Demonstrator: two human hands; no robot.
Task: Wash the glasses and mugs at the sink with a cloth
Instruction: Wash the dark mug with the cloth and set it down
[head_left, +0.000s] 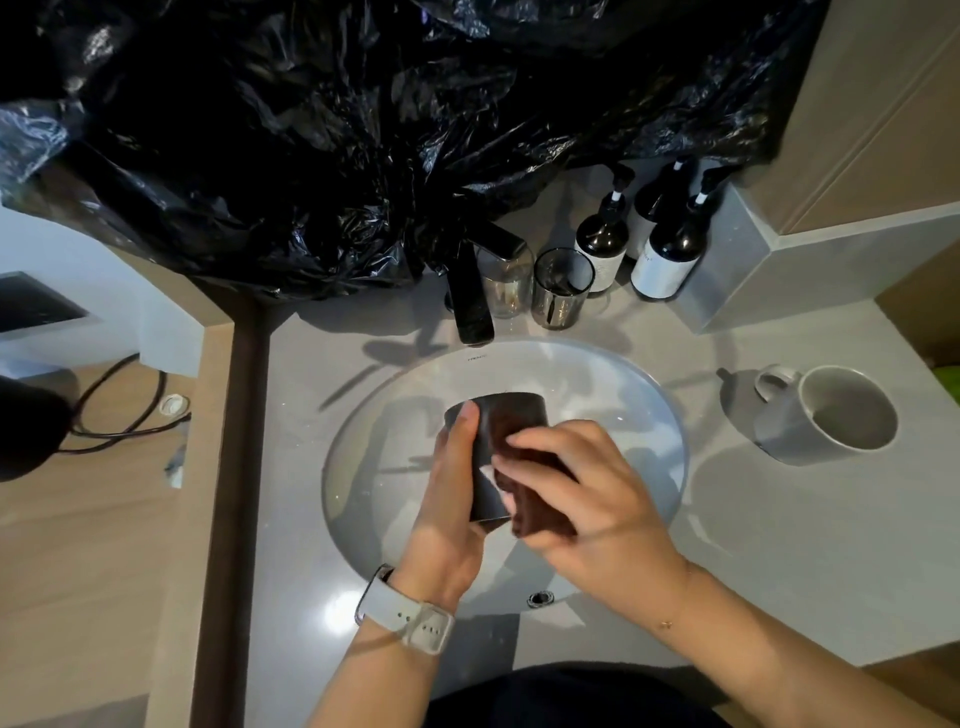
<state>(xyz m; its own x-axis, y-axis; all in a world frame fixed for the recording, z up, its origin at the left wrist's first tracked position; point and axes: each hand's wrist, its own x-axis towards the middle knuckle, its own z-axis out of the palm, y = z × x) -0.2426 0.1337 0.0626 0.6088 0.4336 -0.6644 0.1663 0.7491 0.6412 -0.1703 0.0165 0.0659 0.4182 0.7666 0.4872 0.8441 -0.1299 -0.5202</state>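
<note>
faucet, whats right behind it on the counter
Two glasses stand just behind the faucet, one partly hidden by its handle. Three pump bottles are further back. A black bag covers the rest.

I see open basin in the sink (649, 415) on every side of my hands, widest toward the lower left of the bowl. At frame centre-top the black faucet (470, 301) juts over the rim, with two glasses (561, 288) and three pump bottles (670, 249) crowded just right of it. Black plastic sheeting (311, 130) hangs low across the upper frame. A white mug (831, 415) stands at right, with bare counter (753, 545) below it.
</note>
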